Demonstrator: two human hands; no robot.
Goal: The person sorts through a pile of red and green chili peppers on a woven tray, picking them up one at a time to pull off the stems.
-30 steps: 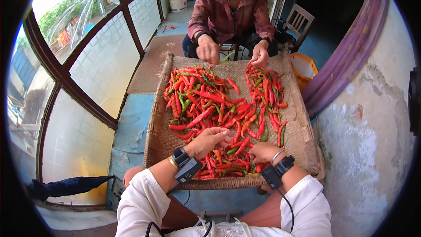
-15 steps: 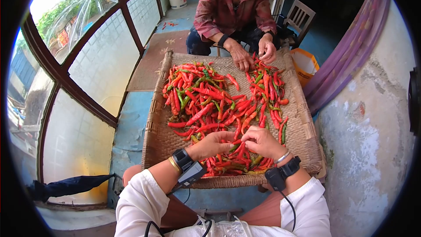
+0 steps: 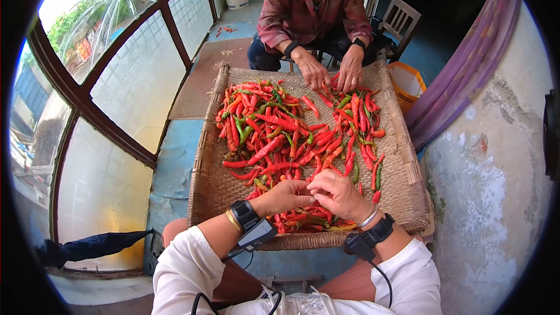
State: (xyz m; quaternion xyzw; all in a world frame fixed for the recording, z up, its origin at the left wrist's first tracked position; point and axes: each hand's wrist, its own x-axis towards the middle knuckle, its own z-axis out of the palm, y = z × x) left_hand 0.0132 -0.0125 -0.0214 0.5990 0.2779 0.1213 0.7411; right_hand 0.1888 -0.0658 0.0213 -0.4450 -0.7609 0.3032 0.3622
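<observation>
Red chili peppers [image 3: 277, 146], with some green and orange ones among them, lie heaped on a woven tray [image 3: 213, 210] before me. My left hand [image 3: 283, 197] and my right hand [image 3: 341, 195] meet fingertip to fingertip over the near part of the heap. Both are closed in a pinch. Whatever is between the fingers is hidden by them. Peppers show below and behind both hands. A smaller group of peppers [image 3: 361, 116] lies on the tray's right side.
Across the tray sits a person [image 3: 315, 11] in a red checked shirt, both hands down on the far peppers. A yellow-edged box [image 3: 406, 84] and a chair [image 3: 399, 23] stand at right. Windows [image 3: 140, 70] run along the left, and a rough wall [image 3: 484, 181] is at right.
My right hand has turned and shifted slightly, with its fingertips nearer my left hand's. The red pepper parts seen between my hands no longer show. The other person's hands have moved lower and closer together.
</observation>
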